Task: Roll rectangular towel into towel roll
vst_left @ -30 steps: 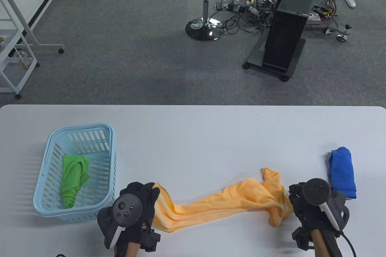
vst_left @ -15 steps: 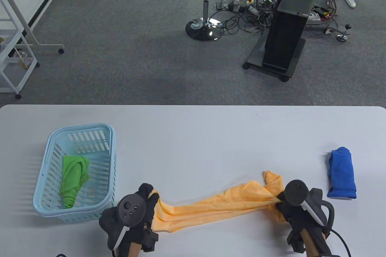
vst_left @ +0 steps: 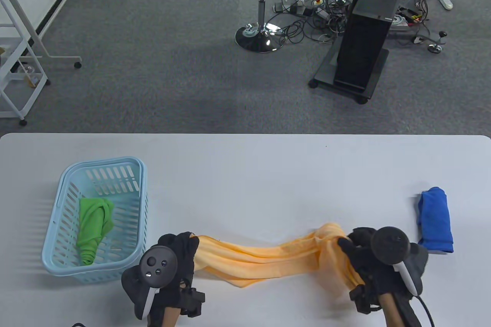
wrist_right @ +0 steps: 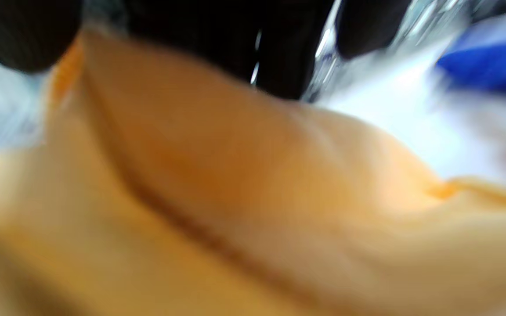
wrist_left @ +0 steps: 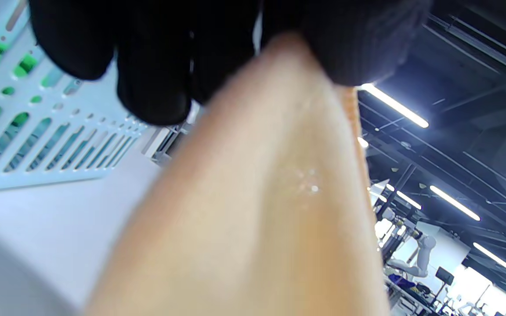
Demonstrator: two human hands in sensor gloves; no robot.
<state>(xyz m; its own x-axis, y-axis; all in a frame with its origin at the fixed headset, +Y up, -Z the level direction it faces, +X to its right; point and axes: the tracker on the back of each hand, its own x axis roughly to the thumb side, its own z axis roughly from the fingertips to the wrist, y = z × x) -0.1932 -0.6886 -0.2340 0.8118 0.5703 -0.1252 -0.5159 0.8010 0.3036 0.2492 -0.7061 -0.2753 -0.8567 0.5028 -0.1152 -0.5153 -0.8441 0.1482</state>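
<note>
The towel (vst_left: pixel 268 260) is held at the near edge of the table (vst_left: pixel 245 173), strung between the two hands. Its left end is pinched by the left hand (vst_left: pixel 168 265), whose fingers (wrist_left: pixel 156 66) are seen closed over the cloth in the wrist view. Its right end is gripped in a bunch by the right hand (vst_left: pixel 374 260). The cloth sags in loose folds, and is probably held this way so that it can be spread flat before rolling. Farther right, a blue cloth (vst_left: pixel 435 219) is left lying beside the right hand. Farther left, a green cloth (vst_left: pixel 94 227) is kept in the basket (vst_left: pixel 101 164).
</note>
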